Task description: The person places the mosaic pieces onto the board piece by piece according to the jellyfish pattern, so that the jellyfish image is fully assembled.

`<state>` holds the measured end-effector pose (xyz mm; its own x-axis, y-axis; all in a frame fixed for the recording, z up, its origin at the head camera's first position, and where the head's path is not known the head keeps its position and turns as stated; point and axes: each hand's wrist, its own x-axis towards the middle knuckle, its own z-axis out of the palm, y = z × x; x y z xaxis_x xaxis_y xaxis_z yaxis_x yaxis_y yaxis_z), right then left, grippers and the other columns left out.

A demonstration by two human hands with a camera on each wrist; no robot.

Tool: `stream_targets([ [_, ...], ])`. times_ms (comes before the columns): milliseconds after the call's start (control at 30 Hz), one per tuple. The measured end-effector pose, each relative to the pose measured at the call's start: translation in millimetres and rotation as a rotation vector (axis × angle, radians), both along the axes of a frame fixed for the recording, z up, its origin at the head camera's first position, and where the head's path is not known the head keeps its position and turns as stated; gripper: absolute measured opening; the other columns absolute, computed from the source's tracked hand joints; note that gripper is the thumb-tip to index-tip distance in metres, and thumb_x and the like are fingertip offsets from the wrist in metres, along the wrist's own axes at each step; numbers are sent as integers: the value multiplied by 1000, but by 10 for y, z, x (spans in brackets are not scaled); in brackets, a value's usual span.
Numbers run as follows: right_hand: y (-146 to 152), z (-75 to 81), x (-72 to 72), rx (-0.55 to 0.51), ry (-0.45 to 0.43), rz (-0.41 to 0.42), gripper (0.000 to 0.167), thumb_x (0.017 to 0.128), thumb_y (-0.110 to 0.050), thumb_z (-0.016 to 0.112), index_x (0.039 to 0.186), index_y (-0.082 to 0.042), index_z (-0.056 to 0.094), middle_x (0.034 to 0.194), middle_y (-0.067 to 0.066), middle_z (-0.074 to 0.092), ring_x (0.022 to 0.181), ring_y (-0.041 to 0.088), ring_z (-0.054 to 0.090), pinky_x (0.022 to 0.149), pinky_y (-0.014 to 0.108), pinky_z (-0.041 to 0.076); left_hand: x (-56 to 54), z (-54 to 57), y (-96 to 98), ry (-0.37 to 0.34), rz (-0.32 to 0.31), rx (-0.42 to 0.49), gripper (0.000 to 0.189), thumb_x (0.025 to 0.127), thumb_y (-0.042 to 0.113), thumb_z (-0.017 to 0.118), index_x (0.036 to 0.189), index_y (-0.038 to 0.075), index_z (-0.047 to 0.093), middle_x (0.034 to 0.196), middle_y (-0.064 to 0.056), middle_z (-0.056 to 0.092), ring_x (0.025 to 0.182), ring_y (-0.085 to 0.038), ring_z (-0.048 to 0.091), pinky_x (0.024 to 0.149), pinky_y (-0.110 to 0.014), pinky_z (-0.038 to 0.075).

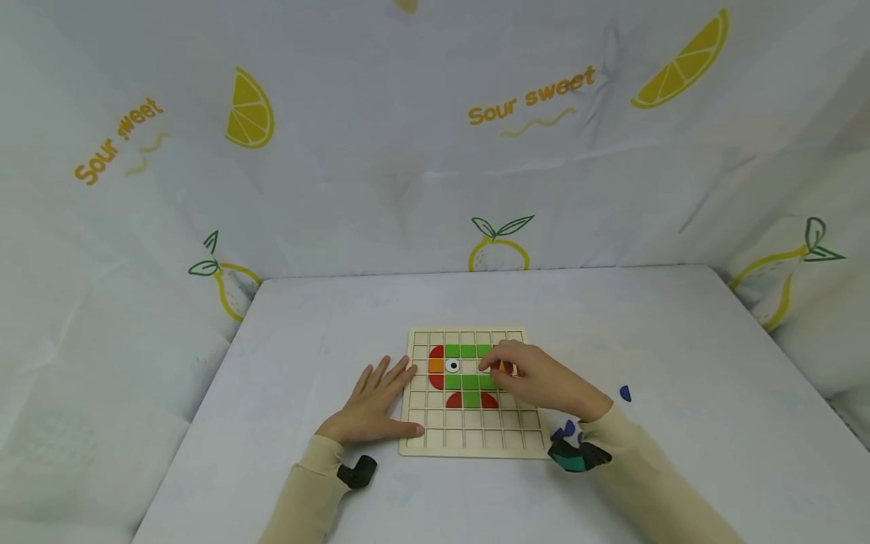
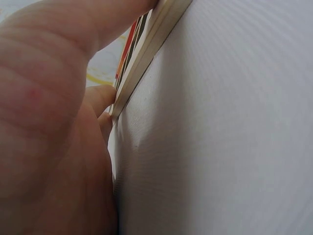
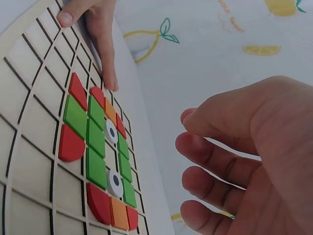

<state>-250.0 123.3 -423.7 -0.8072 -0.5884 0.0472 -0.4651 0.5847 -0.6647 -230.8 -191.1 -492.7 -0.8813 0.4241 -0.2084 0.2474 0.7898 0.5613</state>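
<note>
A wooden grid board (image 1: 476,442) lies flat on the table, with green squares (image 1: 472,400), red rounded pieces (image 1: 454,401) and orange squares (image 1: 436,366) set in its cells. Two round eye pieces sit among them: one eye piece (image 3: 111,131) near the left hand's end, another eye piece (image 3: 115,183) by the opposite red and orange row. My left hand (image 1: 370,412) is spread at the board's left side, fingertips and thumb touching its edge. Over the board's right part hovers my right hand (image 1: 540,374), its fingers loosely bent with no piece visible between them.
A small dark blue piece (image 1: 625,394) lies on the white table (image 1: 326,325), right of the board. Dark bands (image 1: 358,472) sit at the wrists. A white cloth (image 1: 381,151) printed with lemons hangs behind the table and at its sides.
</note>
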Motion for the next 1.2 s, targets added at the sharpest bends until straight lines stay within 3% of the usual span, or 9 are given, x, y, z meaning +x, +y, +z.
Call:
stream_targets([
  [500, 675, 1, 254, 39, 36, -154, 16, 99, -11, 62, 113, -12, 70, 97, -7, 62, 87, 6, 50, 65, 20, 48, 14, -79, -25, 23, 5, 20, 99, 84, 69, 64, 163, 27, 23, 173, 7, 10, 161, -22, -8, 129, -49, -10],
  [833, 1174, 29, 408, 82, 42, -294, 17, 100, -15, 64, 116, -12, 69, 102, 0, 66, 83, 3, 49, 62, 20, 46, 36, -21, -2, 39, -15, 53, 99, 83, 64, 69, 162, 20, 27, 172, -1, 15, 161, -30, -4, 128, -55, -7],
  [1000, 1394, 7, 450, 100, 46, -337, 18, 100, -14, 63, 116, -10, 69, 99, 1, 67, 83, 2, 48, 63, 20, 45, 14, -61, -2, 21, -5, 5, 101, 83, 65, 69, 163, 25, 23, 173, 6, 9, 161, -23, -8, 129, -49, -10],
  [1200, 1601, -57, 454, 117, 117, -370, 17, 98, -9, 65, 114, -7, 70, 99, 1, 68, 81, -1, 46, 59, 20, 43, -2, -104, -10, 22, -3, -27, 100, 84, 63, 68, 164, 26, 20, 173, 9, 7, 161, -21, -9, 129, -48, -10],
])
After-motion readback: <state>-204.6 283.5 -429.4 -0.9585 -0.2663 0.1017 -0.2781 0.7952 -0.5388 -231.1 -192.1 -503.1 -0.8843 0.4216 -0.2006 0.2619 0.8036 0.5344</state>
